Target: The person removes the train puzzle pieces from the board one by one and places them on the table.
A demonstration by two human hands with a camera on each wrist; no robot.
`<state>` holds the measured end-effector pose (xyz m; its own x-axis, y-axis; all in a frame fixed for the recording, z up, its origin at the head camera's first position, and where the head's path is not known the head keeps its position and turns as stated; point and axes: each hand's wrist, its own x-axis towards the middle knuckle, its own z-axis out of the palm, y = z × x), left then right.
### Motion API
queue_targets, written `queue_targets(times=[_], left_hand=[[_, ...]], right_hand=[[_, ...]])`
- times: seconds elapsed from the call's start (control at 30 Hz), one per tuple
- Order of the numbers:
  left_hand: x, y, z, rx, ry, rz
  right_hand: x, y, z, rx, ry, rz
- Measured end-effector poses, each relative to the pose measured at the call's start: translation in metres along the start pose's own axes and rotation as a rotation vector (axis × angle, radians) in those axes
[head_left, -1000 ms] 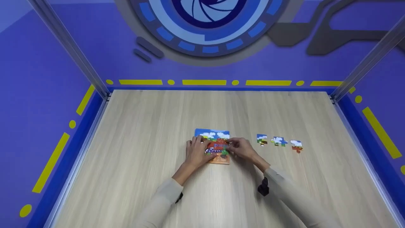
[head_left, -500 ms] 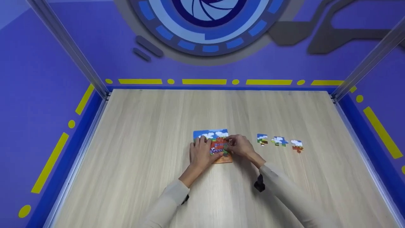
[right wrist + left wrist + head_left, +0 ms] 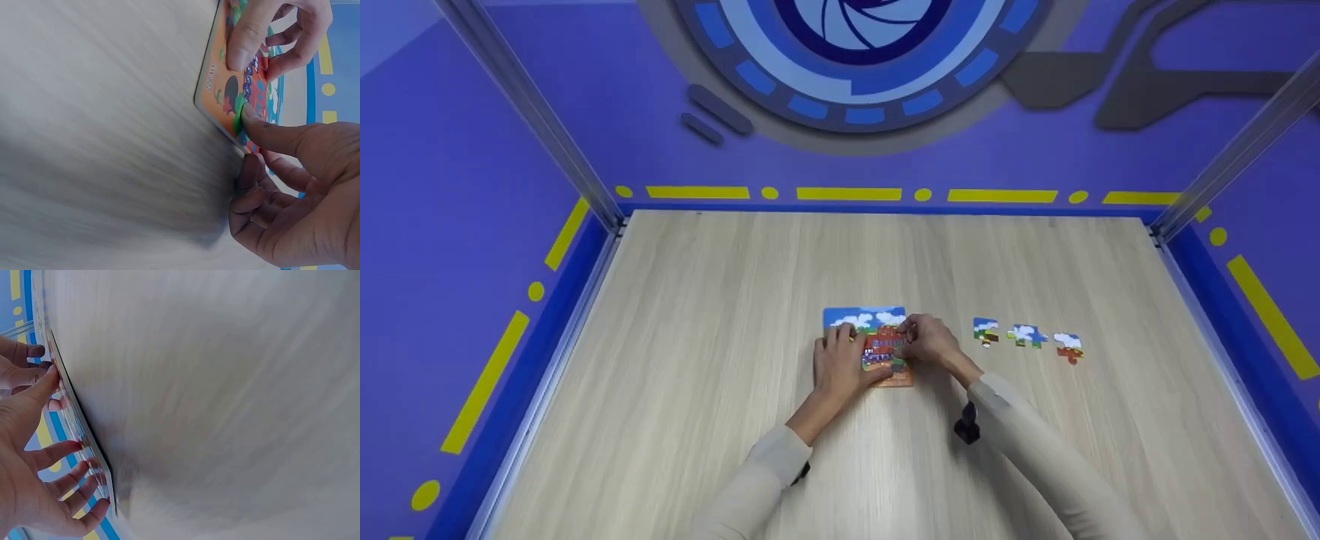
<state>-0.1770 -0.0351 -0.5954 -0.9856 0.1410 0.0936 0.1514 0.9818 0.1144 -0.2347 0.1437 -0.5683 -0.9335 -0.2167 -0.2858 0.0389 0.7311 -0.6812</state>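
Observation:
A colourful jigsaw puzzle (image 3: 867, 313) in a flat tray lies mid-table, with blue sky and clouds at the top, a red picture in the middle and an orange strip (image 3: 212, 100) along the bottom. My left hand (image 3: 838, 365) rests spread over its left side, thumb on the orange strip and fingertips on the picture. At the right edge, my right hand (image 3: 933, 342) pinches a puzzle piece between thumb and fingers. In the right wrist view the thumb presses on a green part and the other fingers curl at the tray's edge, hiding most of the piece.
Three loose jigsaw pieces lie in a row to the right of the hands: a cloud-and-green one (image 3: 985, 330), a blue one (image 3: 1027, 335) and a white-and-red one (image 3: 1069, 347). Purple-blue panels (image 3: 780, 161) enclose the wooden table (image 3: 697, 300) at the back and sides.
The left hand has shifted slightly right over the puzzle, and the tray has turned a little. My right hand keeps to the right edge, its wrist drawn slightly inward. The loose pieces lie unmoved.

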Motion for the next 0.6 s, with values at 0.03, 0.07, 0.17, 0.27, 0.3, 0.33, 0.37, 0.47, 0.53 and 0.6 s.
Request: queue_targets(times=[0.03, 0.07, 0.17, 0.27, 0.3, 0.33, 0.37, 0.47, 0.53, 0.6], left_hand=[[0.0, 0.0, -0.0002, 0.0, 0.001, 0.002], [0.0001, -0.0001, -0.0005, 0.001, 0.002, 0.004], [0.001, -0.0006, -0.0009, -0.008, 0.005, 0.004], [0.003, -0.0013, -0.0008, -0.004, 0.002, 0.004], [0.0037, -0.0015, -0.0007, -0.004, 0.002, 0.005], [0.0043, -0.0017, -0.0006, -0.002, 0.001, 0.007], [0.0046, -0.0018, -0.0005, -0.003, 0.001, 0.009], [0.0046, -0.0017, -0.0005, -0.01, -0.001, 0.012], [0.0037, -0.0015, -0.0009, -0.012, -0.005, 0.014], [0.0025, -0.0015, -0.0014, -0.014, -0.012, 0.015]], right_hand=[[-0.0001, -0.0001, 0.0, 0.002, 0.0, -0.001], [-0.0005, -0.0002, 0.0001, 0.004, 0.002, -0.005], [-0.0014, 0.0007, 0.0011, 0.036, 0.008, -0.011], [-0.0026, 0.0027, 0.0022, 0.067, 0.024, -0.027], [-0.003, 0.0034, 0.0025, 0.077, 0.03, -0.031], [-0.0034, 0.0041, 0.0028, 0.085, 0.038, -0.036], [-0.0038, 0.0046, 0.003, 0.096, 0.046, -0.04], [-0.0053, 0.0062, 0.0036, 0.132, 0.062, -0.05], [-0.0066, 0.0076, 0.0038, 0.157, 0.068, -0.065], [-0.008, 0.0087, 0.0041, 0.185, 0.065, -0.075]])
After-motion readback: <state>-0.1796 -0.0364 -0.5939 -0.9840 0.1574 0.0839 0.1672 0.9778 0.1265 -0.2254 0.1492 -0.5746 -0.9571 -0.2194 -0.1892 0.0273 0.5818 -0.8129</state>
